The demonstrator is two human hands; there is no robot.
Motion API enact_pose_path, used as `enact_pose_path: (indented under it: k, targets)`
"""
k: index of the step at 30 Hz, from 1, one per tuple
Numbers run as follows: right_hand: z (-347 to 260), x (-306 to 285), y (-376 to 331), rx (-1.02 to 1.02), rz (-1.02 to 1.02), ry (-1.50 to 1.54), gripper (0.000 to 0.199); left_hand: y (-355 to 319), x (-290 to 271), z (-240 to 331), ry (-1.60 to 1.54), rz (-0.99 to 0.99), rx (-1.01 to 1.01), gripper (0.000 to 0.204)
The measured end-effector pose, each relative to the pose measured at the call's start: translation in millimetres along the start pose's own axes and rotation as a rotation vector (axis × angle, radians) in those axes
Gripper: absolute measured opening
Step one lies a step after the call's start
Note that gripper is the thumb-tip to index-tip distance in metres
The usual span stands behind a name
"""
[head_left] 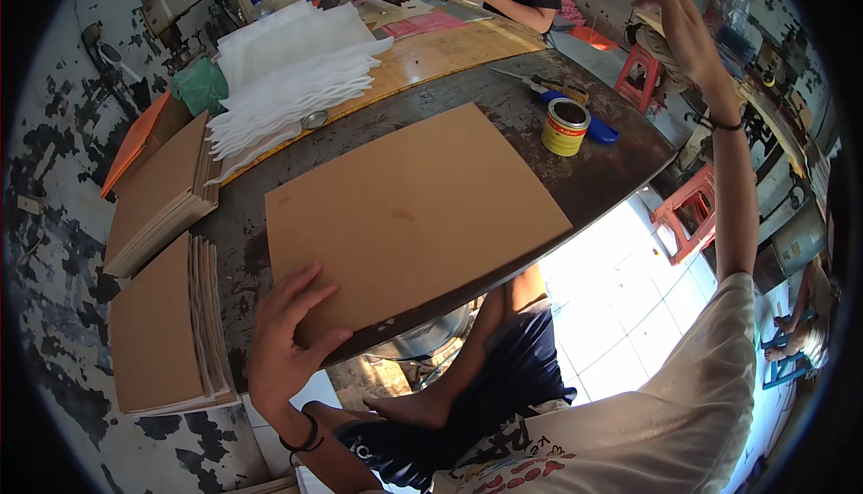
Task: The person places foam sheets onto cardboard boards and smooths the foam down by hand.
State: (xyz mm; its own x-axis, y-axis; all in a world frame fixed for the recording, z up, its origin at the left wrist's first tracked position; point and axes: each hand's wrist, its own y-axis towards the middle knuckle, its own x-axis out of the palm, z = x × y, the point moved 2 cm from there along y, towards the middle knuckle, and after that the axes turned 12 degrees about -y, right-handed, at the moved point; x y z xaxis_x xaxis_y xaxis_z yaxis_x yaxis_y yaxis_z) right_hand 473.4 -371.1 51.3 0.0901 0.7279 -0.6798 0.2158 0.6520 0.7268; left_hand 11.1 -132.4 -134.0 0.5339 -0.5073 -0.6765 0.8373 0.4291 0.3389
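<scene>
Shirt, left hand half-spread on cardboard sheet

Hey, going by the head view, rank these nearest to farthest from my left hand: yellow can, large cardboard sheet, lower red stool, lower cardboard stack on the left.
From your left hand:
1. Large cardboard sheet: its near-left part under your fingertips.
2. Lower cardboard stack: just left.
3. Yellow can: right, past the sheet.
4. Lower red stool: farthest right, beyond the table.
</scene>
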Motion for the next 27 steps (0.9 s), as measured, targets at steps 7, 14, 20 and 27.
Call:
enact_pose_path:
  k: [7, 14, 20, 27]
  targets:
    - [-39.0, -31.8, 28.3, 0.124, 0.207, 0.034, 0.088, -4.3, 1.5, -6.0, 0.084, 0.144, -0.042, 0.056]
    - [-70.0, 0.7, -17.7, -0.113, -0.045, 0.167, 0.076, -0.7, -2.7, -12.1, 0.078, 0.15, 0.016, 0.056]
    - [-138.4, 93.3, -51.3, -0.28, -0.239, 0.447, 0.066, -3.4, -7.2, -9.8, 0.094, 0.117, 0.009, 0.054]
    - [-132.3, 144.6, -54.4, -0.303, -0.319, 0.357, 0.064, -3.9, -13.1, -13.0, -0.008, 0.058, -0.016, 0.044]
